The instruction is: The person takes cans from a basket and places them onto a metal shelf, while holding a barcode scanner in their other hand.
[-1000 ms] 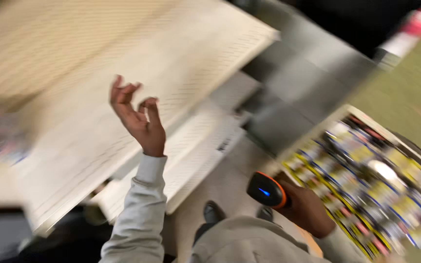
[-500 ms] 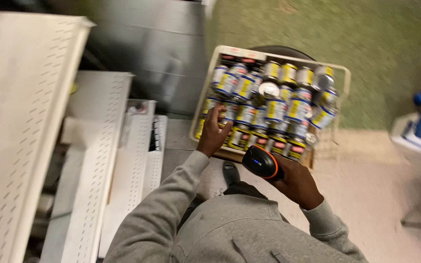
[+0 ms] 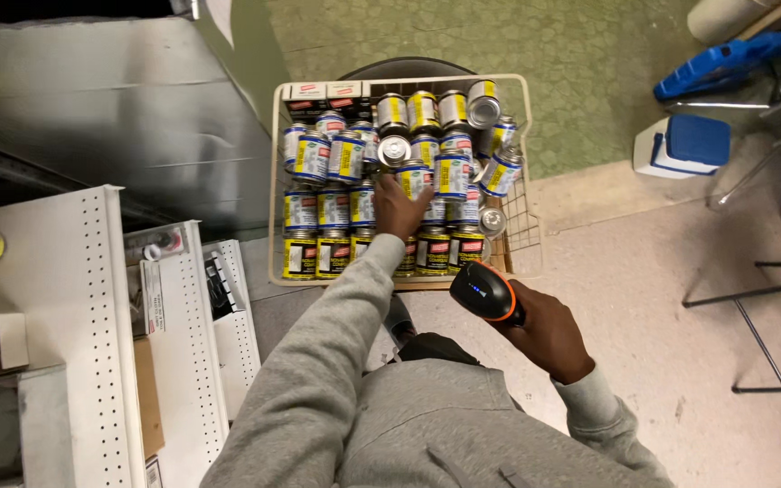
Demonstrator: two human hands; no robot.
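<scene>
View swung from the shelves to the basket (image 3: 279, 181) of cans (image 3: 452, 172) – now sharp and close. Left hand (image 3: 399, 208), raised open over the shelf 1 s ago, now rests on the cans – further in than 0.5 s ago.

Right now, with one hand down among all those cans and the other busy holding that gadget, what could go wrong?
The cans are piled loosely in the wire basket, several lying tilted on top, so the left hand pulling one out could set others rolling or toppling. The right hand is occupied by the handheld scanner, so only one hand may be free to catch a slipping can. A small can might also slide through the basket's open side.
</scene>
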